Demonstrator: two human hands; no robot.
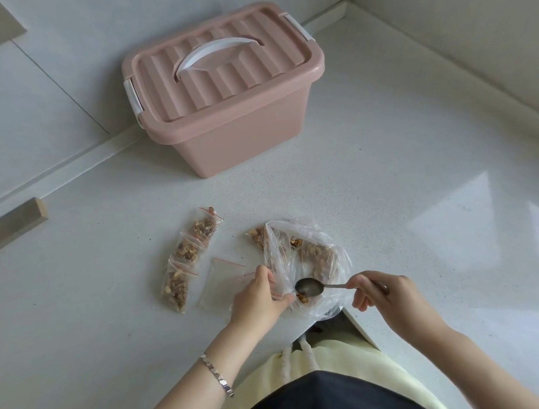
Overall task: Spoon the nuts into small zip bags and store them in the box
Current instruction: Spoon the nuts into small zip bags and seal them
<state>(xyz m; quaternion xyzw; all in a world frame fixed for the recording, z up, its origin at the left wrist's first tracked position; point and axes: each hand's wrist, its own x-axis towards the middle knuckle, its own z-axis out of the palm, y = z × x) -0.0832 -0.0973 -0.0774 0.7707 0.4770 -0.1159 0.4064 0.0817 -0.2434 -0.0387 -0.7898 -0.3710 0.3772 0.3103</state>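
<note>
Nuts (302,298): a few are lying at the mouth of the small zip bag, right under the spoon's bowl; many more are sitting in the large clear bag.
Left hand (260,297): my fingers are curling round the small zip bag (280,296), pinching it near its red-striped opening.
Right hand (380,295): my thumb and fingers are gripping the handle of the spoon (309,286), its bowl pointing toward my left hand.
Large clear bag (313,258): lying crumpled and open just behind both hands.
Empty zip bags (222,277): lying flat just beside my left hand.
Filled zip bags (187,257): three are lying in an overlapping row further left.
Box (228,129): pink, standing well behind on the white counter (384,183), lid on.
</note>
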